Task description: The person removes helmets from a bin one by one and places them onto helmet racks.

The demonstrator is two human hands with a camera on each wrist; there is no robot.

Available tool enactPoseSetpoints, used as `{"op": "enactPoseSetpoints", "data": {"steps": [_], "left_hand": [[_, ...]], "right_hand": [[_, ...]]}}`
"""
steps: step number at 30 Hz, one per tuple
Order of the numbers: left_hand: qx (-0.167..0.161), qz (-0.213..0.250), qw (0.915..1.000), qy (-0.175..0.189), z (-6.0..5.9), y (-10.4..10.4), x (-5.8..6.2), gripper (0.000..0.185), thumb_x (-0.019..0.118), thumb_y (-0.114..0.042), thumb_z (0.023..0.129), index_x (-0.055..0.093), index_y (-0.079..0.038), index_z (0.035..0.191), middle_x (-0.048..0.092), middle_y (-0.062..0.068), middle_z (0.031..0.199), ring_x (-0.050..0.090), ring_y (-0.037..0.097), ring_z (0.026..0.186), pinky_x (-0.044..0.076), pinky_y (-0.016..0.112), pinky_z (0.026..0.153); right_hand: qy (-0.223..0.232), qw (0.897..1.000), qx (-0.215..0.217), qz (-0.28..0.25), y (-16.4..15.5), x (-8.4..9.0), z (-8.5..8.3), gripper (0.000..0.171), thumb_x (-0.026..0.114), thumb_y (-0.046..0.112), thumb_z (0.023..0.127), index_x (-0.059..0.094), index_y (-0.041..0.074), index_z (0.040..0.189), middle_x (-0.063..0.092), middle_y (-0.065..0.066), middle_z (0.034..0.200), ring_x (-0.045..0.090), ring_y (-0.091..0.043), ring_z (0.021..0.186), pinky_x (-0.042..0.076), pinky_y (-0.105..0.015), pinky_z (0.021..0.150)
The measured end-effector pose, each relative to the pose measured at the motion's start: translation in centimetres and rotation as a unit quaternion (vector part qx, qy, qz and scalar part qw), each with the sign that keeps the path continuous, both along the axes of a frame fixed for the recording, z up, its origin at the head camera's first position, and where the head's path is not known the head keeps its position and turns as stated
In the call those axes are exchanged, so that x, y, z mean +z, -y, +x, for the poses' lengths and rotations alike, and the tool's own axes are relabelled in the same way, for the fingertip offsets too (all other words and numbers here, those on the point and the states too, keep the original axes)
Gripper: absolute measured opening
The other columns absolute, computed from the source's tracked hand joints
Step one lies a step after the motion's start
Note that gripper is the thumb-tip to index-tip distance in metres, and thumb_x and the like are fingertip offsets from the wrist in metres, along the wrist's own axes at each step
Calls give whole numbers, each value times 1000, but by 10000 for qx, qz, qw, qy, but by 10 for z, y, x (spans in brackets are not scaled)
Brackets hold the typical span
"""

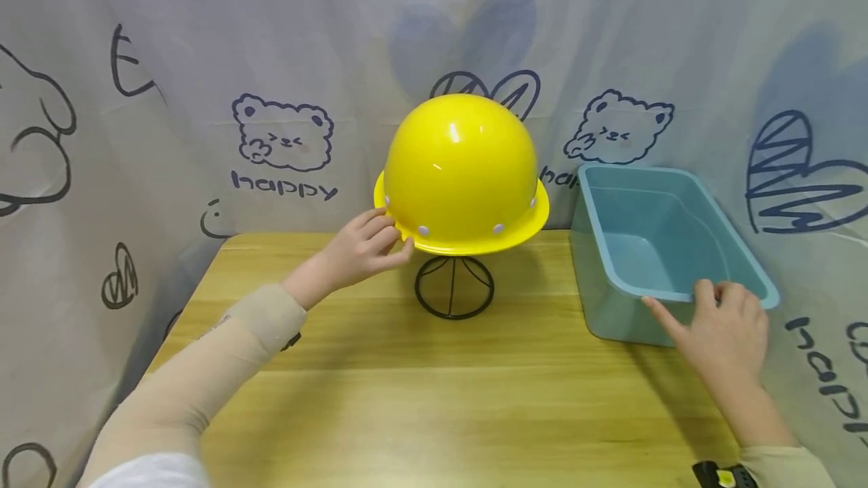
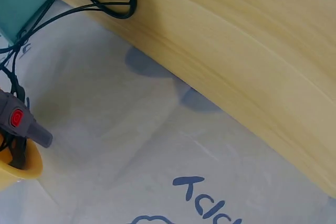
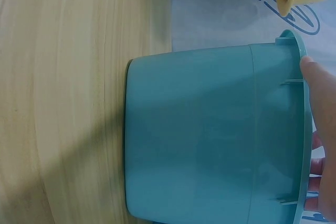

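Note:
A yellow hard hat [image 1: 464, 172] sits on a black wire stand [image 1: 454, 288] near the table's back edge. The left hand [image 1: 366, 247] is at the left front of its brim, fingers bent and seeming to grip the edge. In the left wrist view that hand is out of sight; part of the hat's brim [image 2: 31, 162] and a grey adjuster [image 2: 23, 119] with a red button show at the left. The right hand [image 1: 728, 330] holds the near rim of a teal plastic bin [image 1: 610, 300]. Its thumb [image 3: 315, 72] lies outside the rim, its fingers over the inside.
The bin stands at the back right of the wooden table [image 1: 420, 398], right of the stand. A printed curtain [image 1: 380, 36] hangs close behind the table and along both sides.

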State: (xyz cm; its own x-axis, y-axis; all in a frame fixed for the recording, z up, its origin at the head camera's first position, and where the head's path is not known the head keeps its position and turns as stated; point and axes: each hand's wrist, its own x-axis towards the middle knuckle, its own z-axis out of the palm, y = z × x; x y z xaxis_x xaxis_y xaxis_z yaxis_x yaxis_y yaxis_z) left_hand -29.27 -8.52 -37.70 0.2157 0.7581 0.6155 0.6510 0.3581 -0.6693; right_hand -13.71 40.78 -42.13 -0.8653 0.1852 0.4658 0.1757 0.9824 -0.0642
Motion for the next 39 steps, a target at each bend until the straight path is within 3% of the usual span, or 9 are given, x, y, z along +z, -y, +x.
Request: {"op": "enactPoseSetpoints", "data": {"steps": [4, 15, 26, 31, 35, 39], "left_hand": [[-86, 99, 9999, -43, -1, 4, -3, 30, 52, 9, 90, 63, -15, 102, 61, 6, 88, 60, 23, 84, 57, 37, 86], [-17, 36, 9992, -398, -9, 13, 3, 32, 52, 10, 88, 61, -17, 103, 64, 5, 92, 62, 22, 84, 58, 35, 83], [217, 93, 9994, -259, -27, 17, 2, 21, 59, 7, 89, 60, -11, 99, 60, 8, 93, 59, 24, 83, 58, 37, 82], [496, 144, 9986, 62, -30, 17, 0, 4, 56, -7, 97, 58, -9, 100, 61, 8, 94, 60, 25, 86, 57, 39, 86], [591, 188, 9965, 569, -25, 18, -1, 6, 54, -9, 98, 58, -9, 103, 64, 11, 99, 62, 29, 92, 55, 43, 91], [611, 239, 9920, 1080, -17, 22, 0, 13, 57, -12, 92, 59, -9, 104, 64, 12, 100, 62, 31, 95, 53, 46, 94]], "right_hand": [[-108, 9999, 49, 29, 2, -2, 0, 71, 67, 59, 81, 37, -2, 100, 36, -27, 96, 36, -45, 90, 33, -55, 71], [-115, 9998, 60, -132, 5, 1, 0, 72, 62, 63, 83, 37, -2, 101, 36, -27, 99, 35, -47, 94, 32, -57, 75], [205, 9996, -62, -158, 3, 3, 1, 74, 55, 67, 86, 36, -3, 104, 35, -29, 101, 34, -49, 97, 31, -58, 77], [212, 9995, -54, -205, 4, 3, 1, 75, 56, 67, 86, 36, -3, 104, 35, -29, 101, 33, -48, 97, 31, -57, 76], [206, 9995, -56, -216, 5, 1, 1, 75, 57, 67, 85, 37, -3, 105, 35, -30, 102, 34, -48, 96, 31, -57, 75], [322, 9990, -127, -287, 5, 1, 2, 76, 54, 69, 86, 37, -3, 106, 35, -31, 105, 34, -49, 99, 31, -59, 78]]}}
